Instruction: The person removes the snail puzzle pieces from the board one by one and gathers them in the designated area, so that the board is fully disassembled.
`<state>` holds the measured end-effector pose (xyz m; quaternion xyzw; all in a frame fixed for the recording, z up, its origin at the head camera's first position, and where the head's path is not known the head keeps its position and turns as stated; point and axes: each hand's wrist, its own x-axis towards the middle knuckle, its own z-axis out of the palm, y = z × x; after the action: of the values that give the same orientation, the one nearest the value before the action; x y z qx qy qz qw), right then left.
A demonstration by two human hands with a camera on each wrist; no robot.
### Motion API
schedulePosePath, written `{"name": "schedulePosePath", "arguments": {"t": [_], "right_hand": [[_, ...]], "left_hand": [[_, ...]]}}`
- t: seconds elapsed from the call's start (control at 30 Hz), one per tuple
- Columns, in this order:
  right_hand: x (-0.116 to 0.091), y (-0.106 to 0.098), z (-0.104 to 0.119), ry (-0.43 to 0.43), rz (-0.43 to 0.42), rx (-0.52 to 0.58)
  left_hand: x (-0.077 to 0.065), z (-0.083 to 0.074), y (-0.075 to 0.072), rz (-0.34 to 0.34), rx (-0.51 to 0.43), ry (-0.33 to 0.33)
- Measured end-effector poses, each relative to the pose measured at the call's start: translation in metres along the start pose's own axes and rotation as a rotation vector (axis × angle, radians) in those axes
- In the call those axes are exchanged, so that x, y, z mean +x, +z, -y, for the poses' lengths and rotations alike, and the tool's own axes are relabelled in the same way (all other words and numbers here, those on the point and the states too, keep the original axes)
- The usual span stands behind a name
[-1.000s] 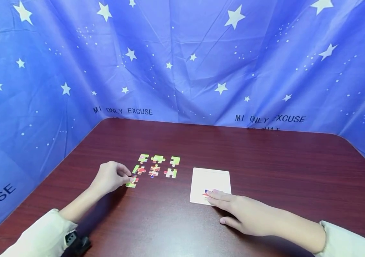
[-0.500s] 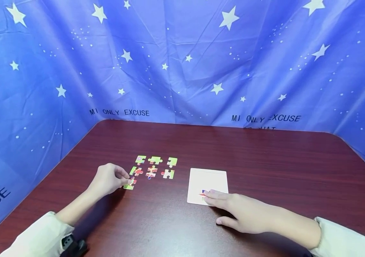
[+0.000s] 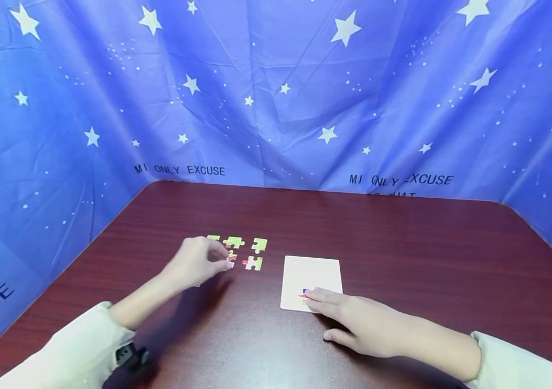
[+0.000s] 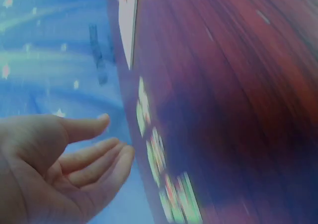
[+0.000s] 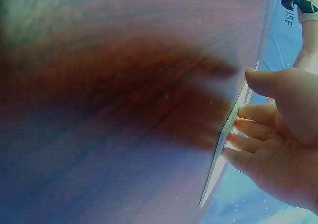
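Note:
In the head view my left hand (image 3: 198,262) hovers over the left part of a group of jigsaw puzzle pieces (image 3: 254,263), hiding some of them. The left wrist view shows its thumb and loosely bent fingers apart, with nothing between them; the puzzle pieces (image 4: 156,154) lie beyond, blurred. A square white board (image 3: 310,273) is to the right of the group. On its lower part lie the straight fingers of my right hand (image 3: 354,321), beside a small blue, red and green patch (image 3: 304,294) that they partly cover. The right wrist view has these fingers touching the board (image 5: 216,154).
The dark red-brown wooden table (image 3: 402,254) carries everything. Behind it and at the sides hangs a blue curtain (image 3: 266,97) with white stars and lettering. A black device (image 3: 130,356) is strapped at the left sleeve's cuff.
My left hand has let go of the lower-left puzzle piece and moved right and slightly up, over the others. My right hand stays on the board. The head view has shifted a little.

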<state>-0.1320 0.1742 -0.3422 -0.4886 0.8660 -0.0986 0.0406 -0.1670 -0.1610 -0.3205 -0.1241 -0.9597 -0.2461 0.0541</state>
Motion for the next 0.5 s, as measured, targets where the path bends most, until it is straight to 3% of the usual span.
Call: {"name": "schedulePosePath", "arguments": {"t": [0.17,0.27,0.4,0.5], "right_hand": [[-0.002,0.004,0.000,-0.011,-0.024,-0.016],[-0.003,0.005,-0.001,-0.016,-0.034,-0.027],[-0.002,0.003,-0.001,-0.021,-0.040,-0.036],[-0.001,0.001,0.000,-0.007,-0.025,-0.029]], "left_hand": [[0.012,-0.041,0.031,0.119,-0.071,0.245],[0.016,-0.063,0.048,0.199,-0.077,0.357],[0.018,-0.082,0.064,0.289,-0.050,0.412],[0.018,-0.087,0.071,0.312,-0.039,0.435]]}}
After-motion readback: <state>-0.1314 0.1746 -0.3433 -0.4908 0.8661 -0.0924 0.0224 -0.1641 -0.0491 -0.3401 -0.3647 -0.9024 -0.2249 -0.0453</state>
